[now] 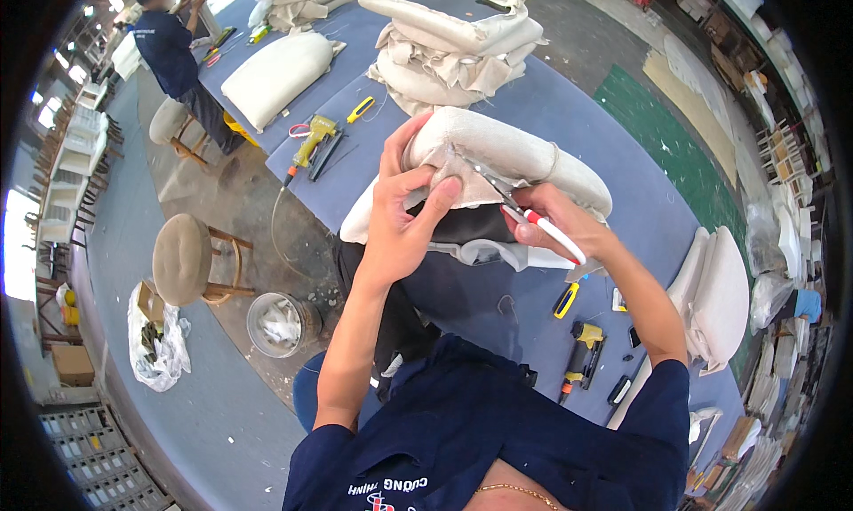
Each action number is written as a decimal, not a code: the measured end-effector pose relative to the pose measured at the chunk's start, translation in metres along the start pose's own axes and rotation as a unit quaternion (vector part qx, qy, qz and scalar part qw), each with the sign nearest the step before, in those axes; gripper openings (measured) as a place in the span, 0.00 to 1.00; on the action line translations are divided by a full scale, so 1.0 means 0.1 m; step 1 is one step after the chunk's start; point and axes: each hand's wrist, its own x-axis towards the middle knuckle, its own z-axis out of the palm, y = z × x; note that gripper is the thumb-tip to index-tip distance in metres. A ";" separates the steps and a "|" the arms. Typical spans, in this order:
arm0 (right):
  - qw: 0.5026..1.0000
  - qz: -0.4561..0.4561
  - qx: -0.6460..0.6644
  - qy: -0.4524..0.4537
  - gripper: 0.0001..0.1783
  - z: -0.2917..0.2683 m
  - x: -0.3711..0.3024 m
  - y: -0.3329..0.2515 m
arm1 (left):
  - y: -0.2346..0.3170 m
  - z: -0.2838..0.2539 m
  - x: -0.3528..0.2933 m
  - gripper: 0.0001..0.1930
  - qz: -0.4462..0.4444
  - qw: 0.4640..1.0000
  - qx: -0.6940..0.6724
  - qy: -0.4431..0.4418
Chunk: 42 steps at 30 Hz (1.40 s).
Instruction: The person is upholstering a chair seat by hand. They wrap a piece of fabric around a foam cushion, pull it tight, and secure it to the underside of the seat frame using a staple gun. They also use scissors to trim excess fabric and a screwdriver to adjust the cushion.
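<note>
A beige upholstered cushion [524,147], curved and padded, stands tilted in front of me with its dark underside partly showing. My left hand [410,200] is closed on a loose flap of fabric [464,184] at the cushion's edge, thumb on top and fingers behind. In my right hand [555,219] is a pair of scissors [555,234] with white and red handles. Their blades point up and left and meet the flap close to my left fingertips. How far the blades are apart is hard to make out.
The blue-topped table [622,147] carries stacked beige covers [453,49], another cushion [280,75], a staple gun [315,147], a second staple gun [582,360] and a yellow utility knife [565,299]. At left are a stool [184,259] and a bucket [283,324]. A co-worker [169,49] stands farther off.
</note>
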 end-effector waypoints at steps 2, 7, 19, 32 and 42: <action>1.000 0.022 -0.001 0.005 0.52 0.08 0.03 0.06 | -0.01 -0.02 -0.01 0.10 -0.007 1.000 -0.006 0.000; 0.999 0.011 0.043 -0.001 0.47 0.14 0.01 0.18 | 0.01 -0.05 0.01 0.10 -0.023 0.999 -0.026 -0.016; 0.988 0.021 0.142 0.051 0.34 0.35 0.07 0.10 | -0.11 -0.04 -0.02 0.10 0.029 1.000 -0.001 -0.001; 0.993 0.023 0.089 0.067 0.33 0.35 0.11 0.17 | -0.12 -0.10 0.05 0.08 0.031 0.998 0.028 -0.037; 0.974 0.140 0.138 0.110 0.23 0.41 -0.58 0.31 | -0.29 -0.14 0.10 0.04 0.038 0.996 0.044 -0.068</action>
